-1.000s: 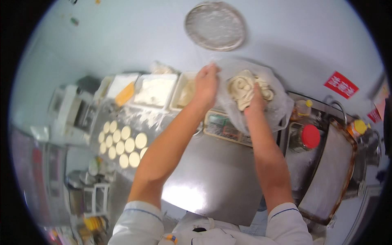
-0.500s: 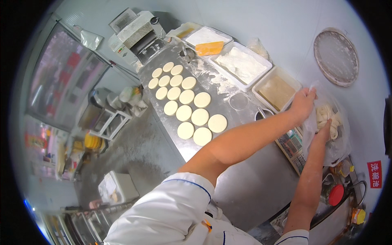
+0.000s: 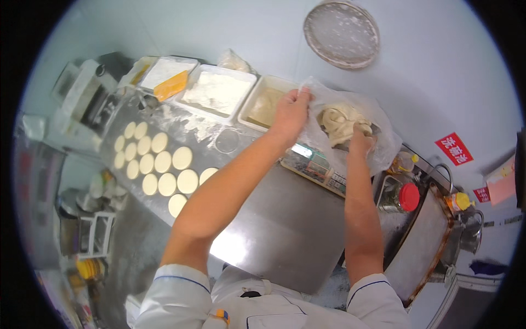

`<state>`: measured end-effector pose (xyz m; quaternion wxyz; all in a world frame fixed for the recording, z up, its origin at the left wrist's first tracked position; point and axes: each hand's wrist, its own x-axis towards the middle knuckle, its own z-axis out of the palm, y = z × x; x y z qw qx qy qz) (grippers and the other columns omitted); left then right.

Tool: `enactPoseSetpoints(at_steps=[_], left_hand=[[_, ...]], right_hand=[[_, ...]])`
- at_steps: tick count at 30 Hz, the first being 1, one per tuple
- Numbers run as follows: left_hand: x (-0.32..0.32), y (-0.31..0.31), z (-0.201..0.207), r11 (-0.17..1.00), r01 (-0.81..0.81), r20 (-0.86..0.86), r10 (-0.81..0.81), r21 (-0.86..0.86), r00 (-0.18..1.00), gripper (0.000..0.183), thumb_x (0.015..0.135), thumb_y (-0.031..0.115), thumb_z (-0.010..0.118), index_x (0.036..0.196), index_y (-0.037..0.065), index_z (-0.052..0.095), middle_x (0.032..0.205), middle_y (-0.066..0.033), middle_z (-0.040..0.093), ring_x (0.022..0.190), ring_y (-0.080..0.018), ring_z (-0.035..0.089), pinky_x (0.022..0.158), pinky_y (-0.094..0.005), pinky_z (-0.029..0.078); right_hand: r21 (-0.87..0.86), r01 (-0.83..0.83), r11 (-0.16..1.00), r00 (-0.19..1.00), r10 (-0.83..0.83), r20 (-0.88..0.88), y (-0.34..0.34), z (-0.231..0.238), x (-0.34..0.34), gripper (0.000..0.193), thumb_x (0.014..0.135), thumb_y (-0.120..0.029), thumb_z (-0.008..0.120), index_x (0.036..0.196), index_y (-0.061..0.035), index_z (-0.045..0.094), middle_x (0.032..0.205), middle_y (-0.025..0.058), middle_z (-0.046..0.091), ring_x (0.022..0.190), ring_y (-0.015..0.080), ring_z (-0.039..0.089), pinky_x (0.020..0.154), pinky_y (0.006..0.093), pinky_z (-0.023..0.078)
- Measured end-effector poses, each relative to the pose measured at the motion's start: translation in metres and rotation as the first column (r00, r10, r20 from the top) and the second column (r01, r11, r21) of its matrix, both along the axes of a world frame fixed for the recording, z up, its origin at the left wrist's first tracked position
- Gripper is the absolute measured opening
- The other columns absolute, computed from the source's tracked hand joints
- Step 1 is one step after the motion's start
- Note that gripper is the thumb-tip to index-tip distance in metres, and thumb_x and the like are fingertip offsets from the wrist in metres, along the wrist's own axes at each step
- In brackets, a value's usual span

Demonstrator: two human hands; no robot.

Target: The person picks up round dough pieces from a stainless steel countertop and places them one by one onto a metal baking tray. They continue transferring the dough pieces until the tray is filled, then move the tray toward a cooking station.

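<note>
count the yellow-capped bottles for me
2. One bottle is beside the bag, beyond the red-lidded jar; the other bottle is farther right, near the far right corner of the tray. More could be hidden in the blurred clutter at far left.

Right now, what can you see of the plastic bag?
The plastic bag is thin, translucent and crumpled, its mouth open. Pale, folded dough is inside. The left hand pinches its rim at the left; the right hand is in the mouth, against the dough. It partly covers the scale from view; what supports its underside is hidden.
</note>
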<state>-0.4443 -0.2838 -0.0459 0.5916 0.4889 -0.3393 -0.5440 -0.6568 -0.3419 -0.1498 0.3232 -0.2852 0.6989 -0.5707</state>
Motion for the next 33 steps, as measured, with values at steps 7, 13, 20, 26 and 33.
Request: enactPoseSetpoints(at_steps=[7, 13, 20, 26, 33], left_hand=[[-0.003, 0.012, 0.01, 0.999, 0.019, 0.031, -0.017, -0.039, 0.999, 0.033, 0.105, 0.038, 0.055, 0.096, 0.008, 0.065, 0.069, 0.0042, 0.049, 0.059, -0.0056, 0.042, 0.052, -0.0235, 0.035], [0.008, 0.02, 0.002, 0.999, -0.004, 0.06, 0.006, -0.037, 0.998, 0.033, 0.105, 0.037, 0.054, 0.098, 0.007, 0.065, 0.07, 0.0035, 0.05, 0.059, -0.0057, 0.043, 0.051, -0.0239, 0.035], [0.017, 0.037, 0.01, 0.997, 0.058, 0.113, -0.063, 0.051, 0.992, 0.034, 0.104, 0.037, 0.057, 0.099, 0.005, 0.064, 0.074, 0.0009, 0.054, 0.057, -0.0065, 0.045, 0.048, -0.025, 0.036], [0.042, 0.053, 0.021, 0.989, 0.133, 0.233, -0.114, -0.067, 0.966, 0.048, 0.095, 0.036, 0.069, 0.12, -0.004, 0.06, 0.085, -0.0059, 0.063, 0.073, -0.0108, 0.061, 0.057, -0.0266, 0.048], [0.112, 0.1, -0.016, 1.0, 0.028, 0.186, -0.029, 0.003, 0.982, 0.059, 0.096, 0.036, 0.069, 0.135, -0.006, 0.053, 0.12, -0.0115, 0.064, 0.099, -0.016, 0.063, 0.088, -0.0298, 0.051]], right_hand=[[0.291, -0.532, 0.795, 0.144, 0.423, -0.894, 0.004, 0.058, 0.025, 0.066, 0.094, -0.034, 0.064, 0.15, -0.0063, 0.044, 0.148, 0.0175, 0.05, 0.137, 0.0359, 0.044, 0.116, 0.0488, 0.032], [0.368, -0.464, 0.806, -0.083, 0.374, -0.924, 0.005, 0.033, 0.039, 0.071, 0.097, -0.047, 0.058, 0.155, -0.0097, 0.038, 0.156, 0.0174, 0.04, 0.146, 0.0358, 0.033, 0.12, 0.0515, 0.024], [0.424, -0.399, 0.813, 0.004, 0.464, -0.886, 0.005, 0.022, 0.057, 0.074, 0.097, -0.05, 0.056, 0.156, -0.0111, 0.036, 0.163, 0.0168, 0.027, 0.152, 0.0347, 0.021, 0.124, 0.053, 0.015], [0.333, -0.496, 0.802, 0.003, 0.385, -0.923, 0.008, 0.037, 0.03, 0.06, 0.095, -0.037, 0.063, 0.146, -0.0068, 0.051, 0.155, 0.0197, 0.042, 0.147, 0.0352, 0.034, 0.121, 0.0488, 0.025], [0.151, -0.576, 0.803, 0.305, 0.383, -0.872, 0.089, 0.04, -0.009, 0.042, 0.096, -0.027, 0.062, 0.132, -0.004, 0.063, 0.146, 0.0166, 0.054, 0.134, 0.0343, 0.051, 0.111, 0.0454, 0.041]])
